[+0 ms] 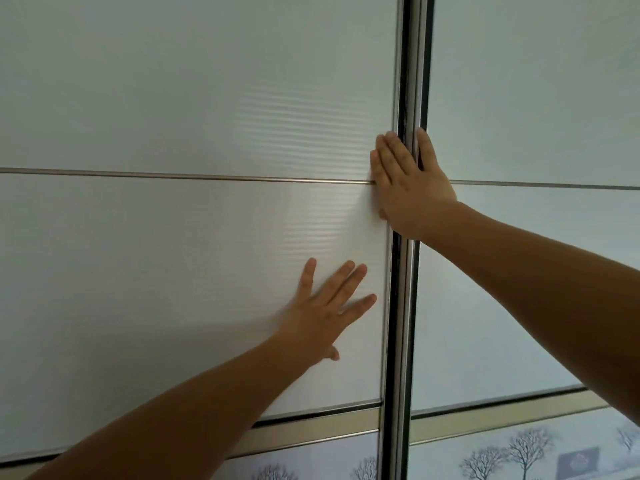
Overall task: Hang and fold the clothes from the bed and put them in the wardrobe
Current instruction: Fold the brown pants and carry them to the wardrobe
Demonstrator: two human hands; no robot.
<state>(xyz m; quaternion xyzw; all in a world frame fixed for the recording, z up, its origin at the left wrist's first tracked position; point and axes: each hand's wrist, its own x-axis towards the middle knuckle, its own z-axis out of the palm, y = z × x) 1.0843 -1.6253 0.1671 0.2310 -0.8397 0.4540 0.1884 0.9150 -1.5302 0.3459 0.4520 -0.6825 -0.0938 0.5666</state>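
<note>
The wardrobe (207,81) filled the whole view, close in front, its pale ribbed sliding doors standing upright with their long axis vertical. The left hand (322,313) lay flat against the left door (156,271), its fingers (346,278) straight and spread wide, pointing up and to the right toward the metal stile (403,306); it gripped nothing, and its outline was slightly blurred. Higher up, the right hand (408,192) rested palm-down across that same stile, with its fingers (391,154) straight and pointing upward. Three of them lay on the edge of the left door and one on the far side of the stile, next to the right door (536,116). The thumb touched the left door's panel below. This hand held nothing either. A thin horizontal strip (173,175) crossed the left door and ran under the right hand. Lower down, a broad metal rail (311,431) divided the plain panels from a printed panel (519,452) showing bare trees. A dark line ran down the stile; whether the doors were fully closed could not be told.
</note>
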